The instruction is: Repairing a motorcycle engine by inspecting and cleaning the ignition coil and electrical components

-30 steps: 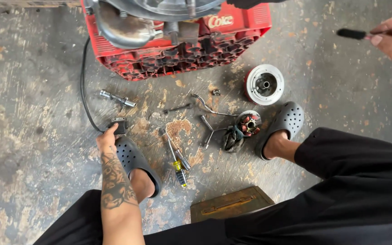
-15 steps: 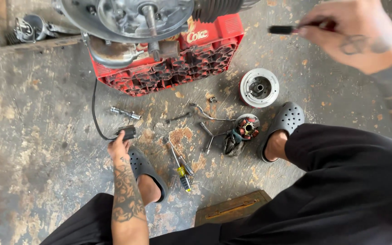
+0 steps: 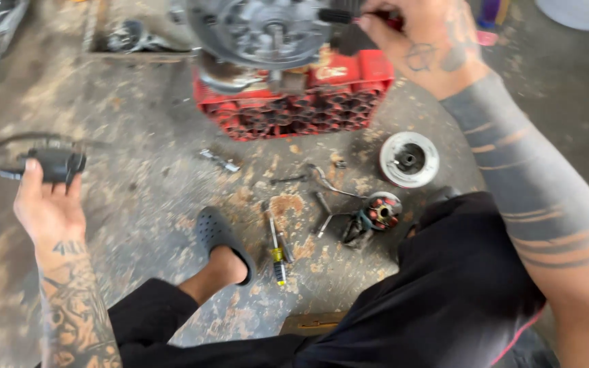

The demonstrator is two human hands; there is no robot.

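My left hand (image 3: 48, 208) is out at the left, gripping a small black part (image 3: 56, 163) with a black cable looped from it. At the top, my right hand (image 3: 425, 42) is closed on a black-handled tool (image 3: 335, 15), held against a grey engine case (image 3: 264, 31). That engine sits on a red plastic crate (image 3: 294, 102). I squat with both feet in dark clogs (image 3: 219, 235) on the stained concrete floor.
On the floor lie a round flywheel (image 3: 409, 159), a stator with copper coils (image 3: 380, 210), a yellow-handled screwdriver (image 3: 277, 253), a bent metal rod (image 3: 328, 184) and a socket piece (image 3: 218, 161). A wooden block (image 3: 311, 324) lies near my legs.
My left hand has lifted the black part and cable off the floor and swung it left. My right hand has brought the tool in to the engine. The view has moved closer.
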